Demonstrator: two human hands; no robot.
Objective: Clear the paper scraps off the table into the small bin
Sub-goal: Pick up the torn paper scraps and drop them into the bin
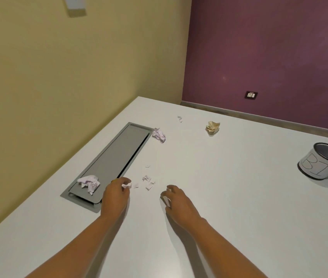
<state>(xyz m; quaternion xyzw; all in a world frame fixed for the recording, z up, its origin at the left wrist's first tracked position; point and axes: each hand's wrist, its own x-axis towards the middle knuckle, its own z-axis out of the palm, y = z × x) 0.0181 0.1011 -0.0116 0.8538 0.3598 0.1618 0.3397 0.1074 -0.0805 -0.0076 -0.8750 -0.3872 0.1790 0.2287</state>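
On the white table [229, 197], my left hand [115, 197] pinches a small pale scrap [127, 185] between curled fingers. My right hand [177, 203] has curled fingers around white paper bits [166, 201]. Several tiny torn scraps [148, 182] lie between and just beyond the hands. A crumpled pinkish paper [89, 183] lies on the grey cable hatch, another pinkish wad [159, 135] sits at the hatch's far end, a small bit [179, 118] lies further back, and a tan crumpled ball [212, 127] lies beyond. The small bin [319, 165], labelled in marker, stands far right.
A grey cable hatch [117, 157] is set into the table at the left. Yellow wall on the left, purple wall with a socket [251, 95] behind. The table's far edge runs along the back.
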